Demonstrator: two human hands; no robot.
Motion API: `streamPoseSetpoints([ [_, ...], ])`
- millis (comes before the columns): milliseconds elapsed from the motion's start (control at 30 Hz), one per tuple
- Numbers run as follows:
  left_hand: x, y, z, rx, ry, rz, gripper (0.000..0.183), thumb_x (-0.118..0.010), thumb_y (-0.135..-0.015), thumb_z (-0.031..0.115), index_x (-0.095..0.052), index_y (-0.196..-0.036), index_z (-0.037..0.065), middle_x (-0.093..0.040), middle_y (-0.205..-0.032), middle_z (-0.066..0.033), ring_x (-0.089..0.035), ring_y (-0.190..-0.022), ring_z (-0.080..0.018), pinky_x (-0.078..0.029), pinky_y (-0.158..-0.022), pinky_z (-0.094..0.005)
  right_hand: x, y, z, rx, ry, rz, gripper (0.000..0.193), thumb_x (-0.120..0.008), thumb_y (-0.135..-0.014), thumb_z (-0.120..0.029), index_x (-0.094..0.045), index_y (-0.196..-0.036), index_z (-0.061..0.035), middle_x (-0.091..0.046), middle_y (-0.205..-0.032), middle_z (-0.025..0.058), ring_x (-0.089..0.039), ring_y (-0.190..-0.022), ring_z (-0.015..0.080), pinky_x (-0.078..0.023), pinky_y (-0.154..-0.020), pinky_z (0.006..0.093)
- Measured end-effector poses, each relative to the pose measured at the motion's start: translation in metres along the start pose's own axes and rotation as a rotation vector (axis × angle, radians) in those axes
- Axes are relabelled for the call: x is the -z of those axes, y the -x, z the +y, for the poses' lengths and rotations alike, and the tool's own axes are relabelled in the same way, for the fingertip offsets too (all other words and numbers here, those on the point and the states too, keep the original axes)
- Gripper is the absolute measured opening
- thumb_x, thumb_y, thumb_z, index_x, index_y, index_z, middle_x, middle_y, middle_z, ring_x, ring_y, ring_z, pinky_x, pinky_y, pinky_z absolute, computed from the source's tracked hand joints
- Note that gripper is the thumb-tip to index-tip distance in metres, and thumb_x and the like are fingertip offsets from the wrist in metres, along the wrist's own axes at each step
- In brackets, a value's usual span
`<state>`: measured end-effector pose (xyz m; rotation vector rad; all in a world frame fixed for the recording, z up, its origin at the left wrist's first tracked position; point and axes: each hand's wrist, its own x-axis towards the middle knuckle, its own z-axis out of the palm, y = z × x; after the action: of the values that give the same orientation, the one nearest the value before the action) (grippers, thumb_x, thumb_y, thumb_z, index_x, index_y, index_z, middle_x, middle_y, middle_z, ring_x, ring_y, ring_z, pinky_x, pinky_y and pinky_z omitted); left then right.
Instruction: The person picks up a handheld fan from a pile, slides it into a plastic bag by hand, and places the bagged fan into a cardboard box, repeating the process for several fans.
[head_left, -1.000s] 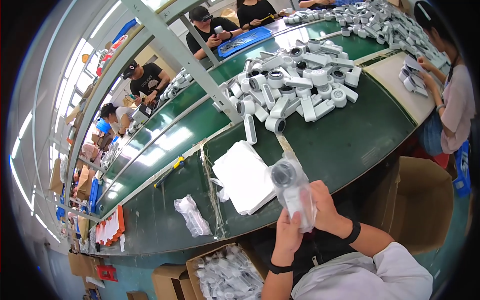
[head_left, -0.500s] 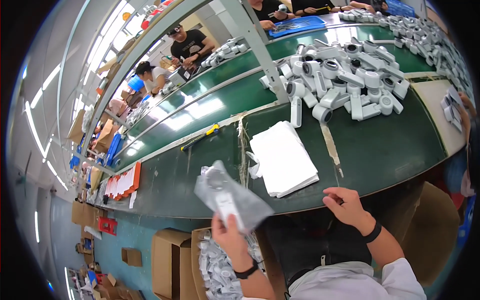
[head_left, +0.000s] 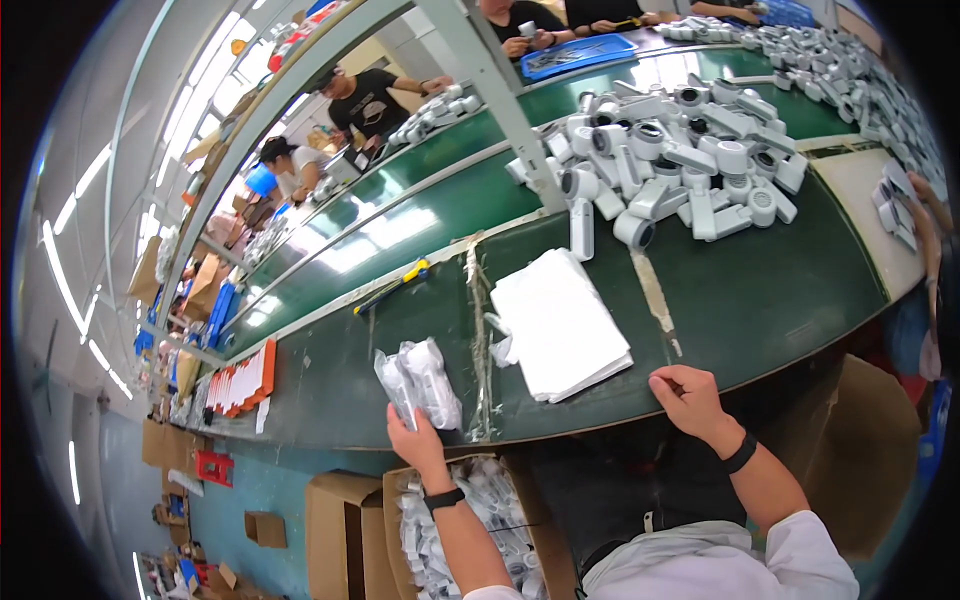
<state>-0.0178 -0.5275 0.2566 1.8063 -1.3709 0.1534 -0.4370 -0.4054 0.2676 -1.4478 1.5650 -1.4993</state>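
Note:
Near the bench's front edge, my left hand [head_left: 416, 440] grips a white device in a clear plastic bag [head_left: 420, 385]. Two pale elongated shapes show through the film, and I cannot tell whether they are one device or two. My right hand [head_left: 690, 398] hovers by the bench edge with its fingers curled in and nothing visible in them. Between the hands lies a stack of white plastic bags [head_left: 560, 325], just left of my right hand. A pile of white devices with round heads and flat handles [head_left: 690, 160] covers the bench beyond.
A yellow-and-black cutter [head_left: 395, 285] rests left of the stack. Orange-edged white cards [head_left: 243, 378] sit further left. Below the bench, a cardboard box [head_left: 395, 520] holds bagged devices. A metal post [head_left: 520, 120] stands on the bench. Co-workers sit across the conveyor [head_left: 400, 215].
My left hand has moved left and away from me with the bagged device. The bag, spread and blurred before, is now more compact around it. My right hand has barely moved.

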Motion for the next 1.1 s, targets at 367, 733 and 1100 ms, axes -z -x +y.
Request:
streamPoseSetpoints([
  [367, -0.017, 0.077, 0.129, -0.099, 0.603, -0.147, 0.02, -0.064, -0.092, 0.014, -0.061, -0.102, -0.003, -0.056, -0.081, -0.0032, -0.053, -0.069, -0.0098, -0.045, -0.057, -0.0235, 0.03, -0.053, -0.036, 0.063, 0.153, -0.053, 0.022, -0.069, -0.085, -0.009, -0.066, -0.105, -0.0001, -0.064, -0.079, 0.0059, -0.059, -0.065, 0.0093, -0.049, -0.059, 0.0247],
  [733, -0.047, 0.09, 0.128, 0.238, 0.705, -0.21, 0.017, -0.06, -0.095, 0.015, -0.061, -0.092, -0.002, -0.057, -0.071, -0.002, -0.05, -0.054, -0.0064, -0.042, -0.045, -0.0203, 0.032, -0.23, -0.022, -0.274, 0.766, 0.022, 0.082, -0.059, -0.084, -0.057, -0.036, -0.141, -0.0033, -0.065, -0.107, 0.0219, -0.065, -0.097, 0.0374, -0.052, -0.082, 0.0437],
  [1100, -0.049, 0.092, 0.126, 0.246, 0.743, -0.184, 0.016, -0.06, -0.093, 0.011, -0.062, -0.089, -0.004, -0.059, -0.076, -0.0033, -0.052, -0.056, -0.0073, -0.043, -0.045, -0.021, 0.03, -0.219, 0.003, -0.291, 0.809, 0.062, 0.066, -0.06, -0.08, -0.04, -0.044, -0.133, -0.0021, -0.066, -0.103, 0.0251, -0.064, -0.096, 0.041, -0.05, -0.083, 0.0486],
])
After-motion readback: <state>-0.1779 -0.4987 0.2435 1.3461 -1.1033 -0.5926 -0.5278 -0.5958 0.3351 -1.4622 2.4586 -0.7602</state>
